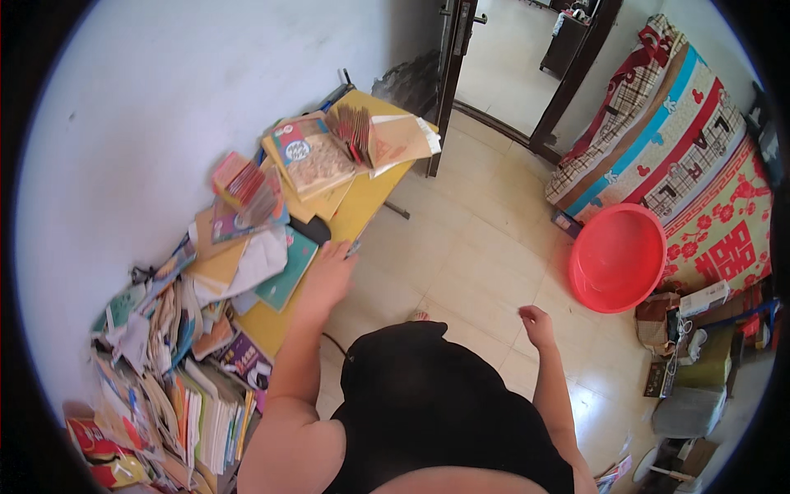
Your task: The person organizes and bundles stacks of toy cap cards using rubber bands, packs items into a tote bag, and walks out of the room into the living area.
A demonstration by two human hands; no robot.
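My left hand [328,278] is at the edge of the yellow table [383,188], beside a green notebook [287,270] and a dark rounded thing [313,228]. At its fingertips shows a small blue-grey thing [353,249], too small to name, and the fingers seem closed on it. Away from the table, over the floor, my right hand [538,326] hangs with its fingers curled in and nothing visible in them. Further along the table lie a patterned book [311,160], a fanned bundle of red-brown cards or slips [352,132] and brown envelopes [401,142].
Piled papers and books [177,354] crowd the table's near left end against the wall. A red basin [617,259] leans by wrapped bedding [658,140] at right. Boxes and a grey stool [690,410] stand at lower right. Beyond the tiled floor, a doorway [518,70] opens.
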